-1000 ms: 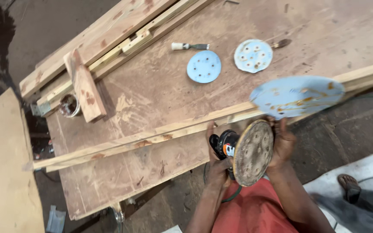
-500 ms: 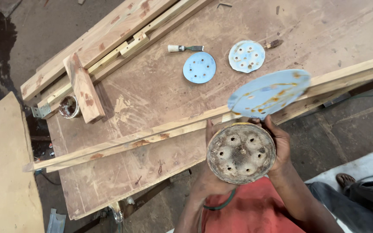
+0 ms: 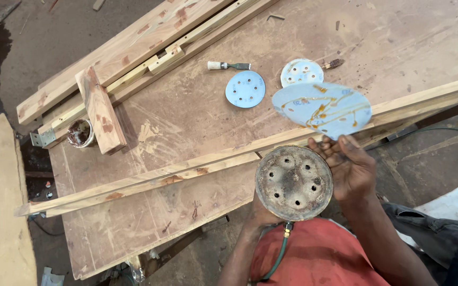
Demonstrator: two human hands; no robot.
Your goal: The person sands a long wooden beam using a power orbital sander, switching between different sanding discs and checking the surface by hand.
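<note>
The right hand [image 3: 352, 168] pinches a pale blue sanding disc [image 3: 322, 109] by its near edge, holding it above the long wooden strips [image 3: 197, 167] along the bench's near side. The left hand [image 3: 263, 214], mostly hidden, grips a round sander [image 3: 294, 182] turned face-up, its perforated pad bare and dusty, so no disc is on it yet. Two more blue discs [image 3: 245, 89] lie mid-bench beside a small chisel [image 3: 228, 65]. At the left end of the bench [image 3: 149, 233], a small tin [image 3: 79, 132] sits beside a wooden block [image 3: 100, 111]; it seems to hold something dark, though what cannot be told.
</note>
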